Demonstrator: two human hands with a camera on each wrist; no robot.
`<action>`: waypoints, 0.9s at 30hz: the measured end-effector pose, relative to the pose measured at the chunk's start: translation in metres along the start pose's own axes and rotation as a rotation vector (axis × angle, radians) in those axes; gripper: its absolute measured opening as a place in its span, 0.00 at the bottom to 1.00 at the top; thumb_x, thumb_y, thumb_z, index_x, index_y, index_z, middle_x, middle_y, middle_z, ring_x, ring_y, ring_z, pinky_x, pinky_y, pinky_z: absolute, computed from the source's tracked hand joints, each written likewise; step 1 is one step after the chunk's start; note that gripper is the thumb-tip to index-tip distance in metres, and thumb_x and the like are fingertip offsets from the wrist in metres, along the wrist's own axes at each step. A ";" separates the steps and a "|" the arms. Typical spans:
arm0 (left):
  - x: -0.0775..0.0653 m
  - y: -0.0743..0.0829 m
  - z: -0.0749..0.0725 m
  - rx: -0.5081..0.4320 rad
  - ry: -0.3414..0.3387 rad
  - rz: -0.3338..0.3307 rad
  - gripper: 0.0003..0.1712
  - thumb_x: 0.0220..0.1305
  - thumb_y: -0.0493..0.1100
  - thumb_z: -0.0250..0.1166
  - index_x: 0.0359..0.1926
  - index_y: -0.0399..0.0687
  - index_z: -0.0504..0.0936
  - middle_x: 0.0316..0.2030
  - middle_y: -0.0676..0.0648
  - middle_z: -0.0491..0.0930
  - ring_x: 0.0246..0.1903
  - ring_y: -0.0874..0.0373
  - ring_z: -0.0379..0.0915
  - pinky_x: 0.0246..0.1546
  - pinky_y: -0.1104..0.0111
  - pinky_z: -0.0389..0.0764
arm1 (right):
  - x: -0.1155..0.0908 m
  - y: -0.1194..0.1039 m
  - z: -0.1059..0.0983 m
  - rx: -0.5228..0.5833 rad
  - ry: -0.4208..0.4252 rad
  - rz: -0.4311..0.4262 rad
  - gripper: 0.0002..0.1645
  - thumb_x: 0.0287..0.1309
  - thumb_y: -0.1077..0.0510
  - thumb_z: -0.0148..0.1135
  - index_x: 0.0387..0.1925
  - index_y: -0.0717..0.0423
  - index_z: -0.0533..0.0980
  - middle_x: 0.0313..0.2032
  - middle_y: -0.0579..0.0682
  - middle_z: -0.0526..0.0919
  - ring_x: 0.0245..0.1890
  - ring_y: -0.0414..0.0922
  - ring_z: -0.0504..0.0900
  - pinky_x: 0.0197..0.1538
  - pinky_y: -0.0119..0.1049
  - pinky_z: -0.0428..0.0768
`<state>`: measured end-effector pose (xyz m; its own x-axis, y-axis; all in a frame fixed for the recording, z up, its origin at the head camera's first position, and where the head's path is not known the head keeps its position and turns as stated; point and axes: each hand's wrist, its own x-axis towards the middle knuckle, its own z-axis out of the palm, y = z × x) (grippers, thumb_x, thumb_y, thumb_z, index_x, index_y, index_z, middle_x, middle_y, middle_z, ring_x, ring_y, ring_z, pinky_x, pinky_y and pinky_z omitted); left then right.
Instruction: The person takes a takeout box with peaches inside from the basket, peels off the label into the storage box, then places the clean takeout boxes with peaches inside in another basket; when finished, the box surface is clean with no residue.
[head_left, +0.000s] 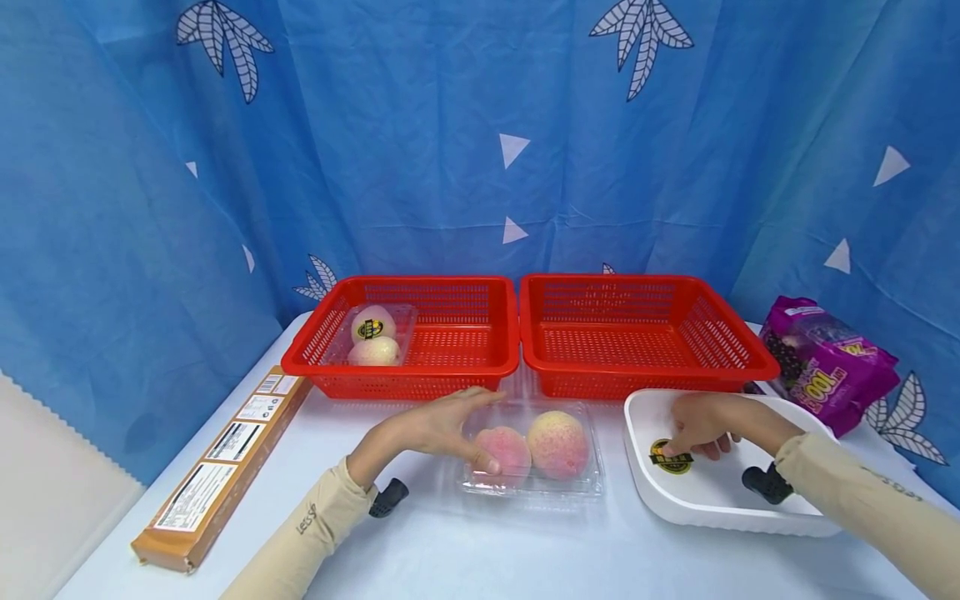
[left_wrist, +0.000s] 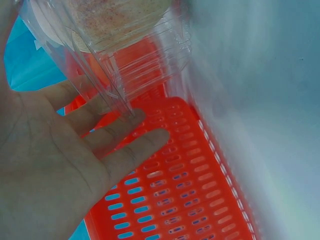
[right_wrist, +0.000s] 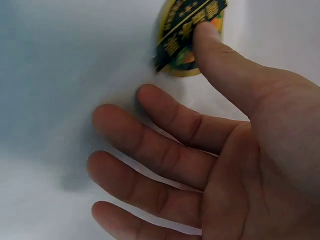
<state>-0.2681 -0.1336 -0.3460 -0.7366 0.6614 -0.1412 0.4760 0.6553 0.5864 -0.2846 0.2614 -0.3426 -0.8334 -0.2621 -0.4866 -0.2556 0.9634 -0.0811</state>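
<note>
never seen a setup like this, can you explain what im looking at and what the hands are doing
There is no robot here, just a person's two bare hands. The wide picture looks down from the head; the other two look from the left and right wrists.

The left hand touches a clear box with two peaches in it; its fingers look straight, so I can't see a firm grip. The right hand reaches into a white tub, its thumb touching a sticker.

Behind stand a left red basket, with more boxed fruit, and a right red basket. A long cardboard box lies left and a purple bag right, on a white tabletop.
</note>
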 end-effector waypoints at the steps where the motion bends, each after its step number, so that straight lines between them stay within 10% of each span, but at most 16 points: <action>1: 0.000 0.000 0.000 0.000 -0.001 -0.001 0.56 0.46 0.63 0.74 0.73 0.60 0.56 0.71 0.47 0.56 0.70 0.51 0.50 0.66 0.50 0.61 | 0.000 0.002 0.000 0.005 -0.002 0.004 0.27 0.48 0.35 0.67 0.15 0.52 0.76 0.14 0.48 0.79 0.15 0.43 0.77 0.23 0.36 0.80; 27: 0.001 -0.001 -0.001 -0.013 -0.002 0.000 0.56 0.46 0.63 0.73 0.73 0.60 0.56 0.72 0.46 0.55 0.71 0.50 0.50 0.66 0.49 0.61 | -0.002 0.003 -0.002 0.037 -0.003 -0.060 0.20 0.59 0.48 0.61 0.16 0.53 0.76 0.13 0.46 0.77 0.15 0.40 0.74 0.23 0.34 0.77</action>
<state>-0.2692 -0.1337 -0.3459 -0.7355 0.6623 -0.1428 0.4701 0.6506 0.5964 -0.2846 0.2651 -0.3397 -0.8155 -0.3197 -0.4824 -0.2871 0.9472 -0.1424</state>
